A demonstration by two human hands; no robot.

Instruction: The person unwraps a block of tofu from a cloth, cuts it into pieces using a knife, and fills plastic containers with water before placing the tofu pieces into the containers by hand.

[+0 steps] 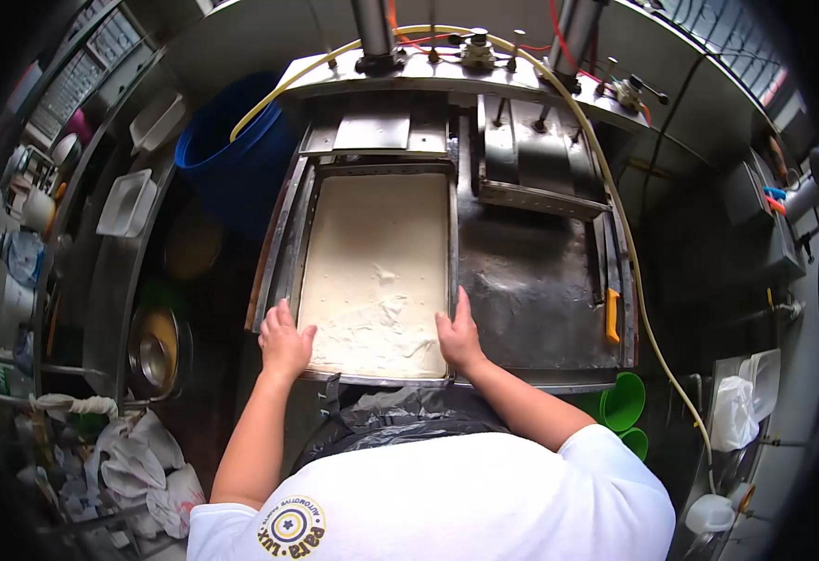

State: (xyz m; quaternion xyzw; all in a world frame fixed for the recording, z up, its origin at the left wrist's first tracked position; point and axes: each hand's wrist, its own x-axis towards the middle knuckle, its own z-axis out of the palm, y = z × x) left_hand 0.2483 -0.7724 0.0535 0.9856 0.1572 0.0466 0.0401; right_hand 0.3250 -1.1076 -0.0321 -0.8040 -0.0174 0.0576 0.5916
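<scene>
Slab: the pale slab lies flat within the frame in mid-view, the centre of this clock; smooth towards 12 o'clock, wrinkled towards 6. Whether the wrinkles are cloth or the slab's own skin, I cannot tell.
Left hand: the left hand is at 8 o'clock, fingers spread and unclenched over the frame's side, thumb by the slab's edge.
Right hand: the right hand is at 4 o'clock, likewise unclenched, fingers pointing to 12. How hard either hand presses, I cannot tell.
Handling: the slab looks soft, so matched, light pressure from both sides seems best. Keeping the thumbs at its edges should spare the top from dents; working the two sides level should avoid a twist or tear.
Press: the press plate is at 2 o'clock, well apart from both hands.
Knife: an orange handle is between 3 and 4 o'clock, near the bench's edge; a blade is hard to make out.
Logo: the round logo on the shirt, between 6 and 7 o'clock, reads upside down "Para-Lux" and, smaller, "Automotive Paints", around a star.
</scene>
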